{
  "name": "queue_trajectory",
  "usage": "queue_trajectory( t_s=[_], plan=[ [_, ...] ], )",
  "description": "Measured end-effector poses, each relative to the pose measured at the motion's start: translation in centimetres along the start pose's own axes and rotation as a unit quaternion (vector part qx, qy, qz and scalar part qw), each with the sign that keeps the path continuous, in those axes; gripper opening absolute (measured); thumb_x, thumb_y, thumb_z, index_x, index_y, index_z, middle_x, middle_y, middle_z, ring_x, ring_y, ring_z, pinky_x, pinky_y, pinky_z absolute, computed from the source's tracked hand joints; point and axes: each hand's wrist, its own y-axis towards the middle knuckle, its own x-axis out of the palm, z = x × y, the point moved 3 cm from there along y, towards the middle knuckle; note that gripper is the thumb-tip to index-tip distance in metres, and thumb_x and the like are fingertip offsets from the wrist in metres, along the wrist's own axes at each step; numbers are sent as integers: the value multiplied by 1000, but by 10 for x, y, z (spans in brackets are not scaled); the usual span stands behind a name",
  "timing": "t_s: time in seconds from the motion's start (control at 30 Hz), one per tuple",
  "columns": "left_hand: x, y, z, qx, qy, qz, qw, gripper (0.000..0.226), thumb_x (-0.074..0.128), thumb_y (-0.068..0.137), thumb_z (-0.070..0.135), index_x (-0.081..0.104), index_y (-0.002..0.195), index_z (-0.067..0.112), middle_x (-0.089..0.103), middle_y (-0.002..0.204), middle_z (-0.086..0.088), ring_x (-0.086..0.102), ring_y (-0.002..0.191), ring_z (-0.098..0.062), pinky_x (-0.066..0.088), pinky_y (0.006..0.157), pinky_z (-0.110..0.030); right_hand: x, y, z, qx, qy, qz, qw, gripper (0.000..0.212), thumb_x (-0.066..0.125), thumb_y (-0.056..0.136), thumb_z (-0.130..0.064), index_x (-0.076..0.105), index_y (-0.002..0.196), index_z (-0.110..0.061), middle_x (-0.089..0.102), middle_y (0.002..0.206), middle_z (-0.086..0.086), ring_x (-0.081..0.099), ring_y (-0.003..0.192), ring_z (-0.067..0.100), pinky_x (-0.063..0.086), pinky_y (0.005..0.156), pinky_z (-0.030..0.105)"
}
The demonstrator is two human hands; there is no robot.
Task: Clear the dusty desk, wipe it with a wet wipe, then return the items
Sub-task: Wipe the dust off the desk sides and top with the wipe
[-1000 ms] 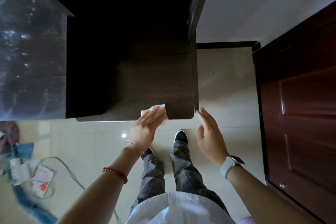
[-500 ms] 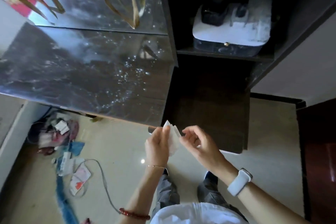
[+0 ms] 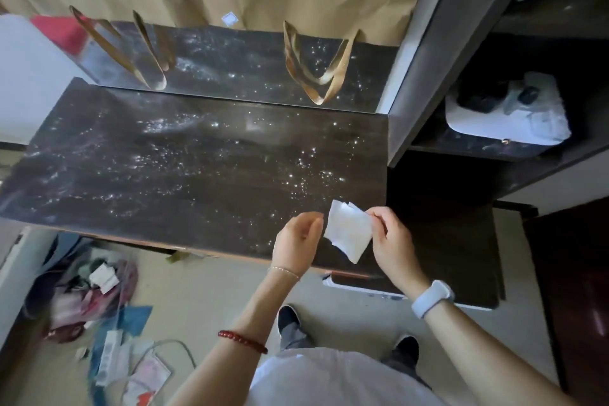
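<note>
A white wet wipe (image 3: pixel 348 231) hangs unfolded above the front right part of the dark desk (image 3: pixel 184 171), whose top glitters with droplets and dust streaks. My right hand (image 3: pixel 390 242) pinches the wipe's right edge between thumb and fingers. My left hand (image 3: pixel 296 242) is just left of the wipe with its fingers loosely curled, a small gap from the wipe's edge, holding nothing. No items stand on the desk top.
A raised back ledge (image 3: pixel 230 66) mirrors brown curtain loops. Right of the desk stands a dark shelf unit (image 3: pixel 461 155) with a white box (image 3: pixel 507 119) inside. Cleared items, cables and a blue cloth (image 3: pixel 108 316) lie on the floor at the lower left. A dark door (image 3: pixel 580 290) is at the right.
The wipe left the low right shelf, where my left hand pressed it, and passed to my right hand. My view rose and swung left onto the desk top.
</note>
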Motion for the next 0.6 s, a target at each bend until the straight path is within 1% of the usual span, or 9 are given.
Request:
queue_trajectory(
  t_s=[0.03, 0.1, 0.17, 0.23, 0.3, 0.37, 0.43, 0.5, 0.6],
  plan=[
    [-6, 6, -3, -2, 9, -6, 1000, 19, 50, 91, 17, 66, 100, 12, 65, 94, -4, 59, 84, -17, 45, 82, -25, 4, 6, 2, 3, -50, 2, 999, 19, 42, 93, -3, 58, 102, -4, 58, 95, 5, 54, 89, 20, 40, 76, 19],
    [-19, 19, -12, 1, 55, -14, 998, 23, 50, 91, 17, 62, 111, 11, 61, 104, -8, 59, 86, -17, 39, 78, -15, 12, 11, 9, 6, -191, 28, 981, 28, 47, 87, 1, 57, 113, -2, 56, 113, 16, 51, 104, 34, 42, 87, 39],
    [-28, 27, -22, 11, 106, -7, 994, 24, 50, 91, 15, 61, 112, 10, 58, 107, -11, 60, 90, -23, 39, 78, -19, 19, 7, 11, 8, -261, 57, 964, 39, 52, 79, 7, 54, 118, 0, 51, 122, 22, 48, 111, 40, 41, 92, 48],
    [-36, 32, -32, 42, 150, 15, 988, 23, 52, 89, 12, 63, 109, 9, 58, 108, -15, 57, 96, -32, 42, 82, -31, 31, -4, 5, -31, -278, 47, 959, 44, 51, 78, 8, 50, 122, 2, 47, 127, 24, 43, 119, 39, 39, 101, 46],
    [-40, 39, -41, 62, 205, 29, 976, 24, 54, 87, 11, 63, 109, 9, 57, 111, -16, 51, 102, -36, 40, 85, -41, 51, -11, 5, -59, -301, 18, 952, 43, 43, 83, -1, 46, 126, 4, 45, 132, 25, 39, 126, 39, 30, 107, 45],
    [-43, 46, -46, 66, 254, 27, 965, 29, 54, 87, 14, 59, 115, 12, 54, 121, -12, 45, 111, -34, 36, 89, -44, 70, -11, 13, -31, -329, -15, 944, 48, 31, 89, -17, 43, 129, 6, 42, 136, 30, 37, 129, 42, 24, 107, 49],
    [-44, 57, -48, 70, 291, 7, 954, 36, 50, 90, 21, 52, 125, 17, 46, 133, -7, 35, 125, -28, 29, 98, -45, 80, 1, 22, 4, -331, -22, 943, 55, 26, 91, -25, 40, 131, 10, 38, 137, 33, 36, 129, 44, 21, 112, 47],
    [-45, 70, -48, 72, 325, -12, 943, 42, 46, 92, 27, 42, 134, 20, 35, 144, -4, 22, 135, -23, 20, 106, -47, 81, 25, 21, 5, -333, -15, 943, 56, 28, 90, -26, 39, 130, 12, 39, 135, 36, 37, 127, 47, 20, 111, 48],
    [-49, 94, -43, 76, 355, -21, 932, 46, 41, 94, 30, 34, 139, 21, 25, 150, -3, 11, 140, -21, 13, 109, -46, 77, 77, 16, 6, -318, 4, 948, 53, 31, 89, -23, 43, 127, 13, 41, 131, 39, 38, 124, 51, 30, 105, 55]
  ],
)
